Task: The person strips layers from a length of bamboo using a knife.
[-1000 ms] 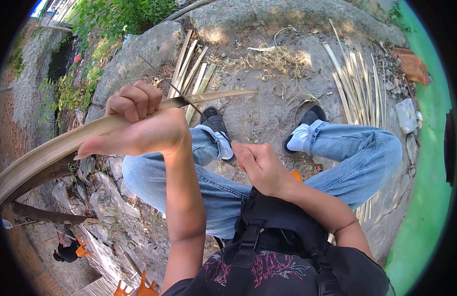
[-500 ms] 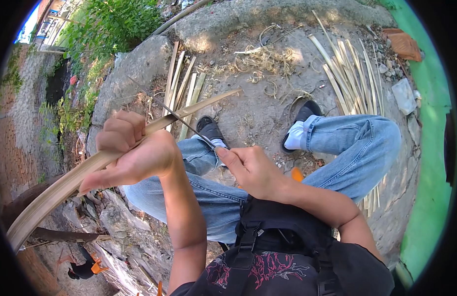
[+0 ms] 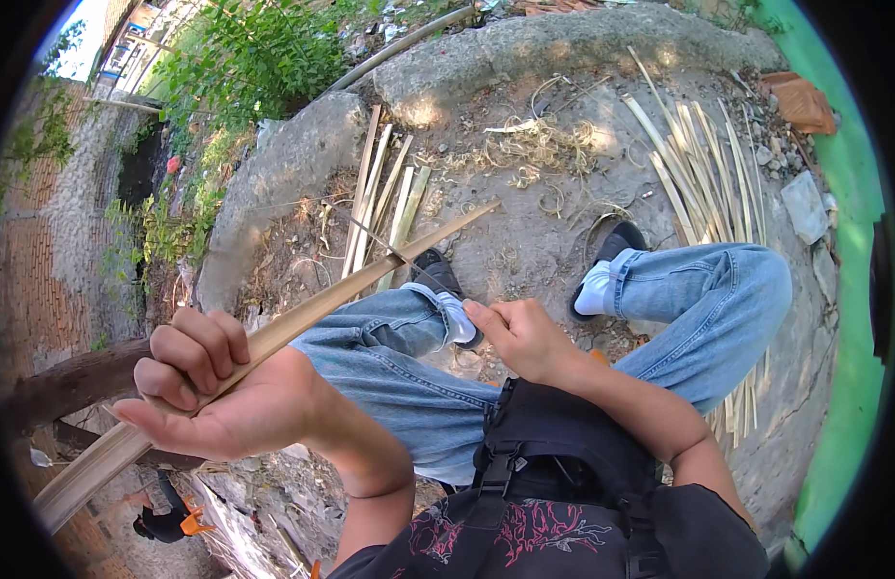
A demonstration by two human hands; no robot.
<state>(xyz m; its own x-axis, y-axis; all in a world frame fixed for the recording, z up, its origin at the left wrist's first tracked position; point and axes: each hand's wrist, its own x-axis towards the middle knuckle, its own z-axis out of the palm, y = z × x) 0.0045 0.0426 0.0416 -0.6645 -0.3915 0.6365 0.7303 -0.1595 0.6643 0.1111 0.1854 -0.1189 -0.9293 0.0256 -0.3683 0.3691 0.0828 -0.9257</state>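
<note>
My left hand [image 3: 240, 400] is closed round a long, pale bamboo strip [image 3: 336, 297], its fingers curled over the top and its thumb along the underside. The strip slants from the lower left up to a tapered tip at the middle of the view. My right hand [image 3: 525, 340] grips a knife [image 3: 426, 275], whose handle is mostly hidden in the fist. Its thin dark blade crosses the strip between my left hand and the tip, touching it.
Split bamboo strips [image 3: 694, 174] lie in a bundle at the right, and several more [image 3: 375, 193] at the left. Curled shavings [image 3: 544, 150] litter the ground beyond my feet. A stone kerb [image 3: 563, 53] runs behind, a green wall [image 3: 839, 318] at the right. A dark log [image 3: 81, 386] is at the left.
My left hand has moved down and left along the strip, away from the blade. My right hand with the knife has shifted slightly right and down. The whole view has tilted a little.
</note>
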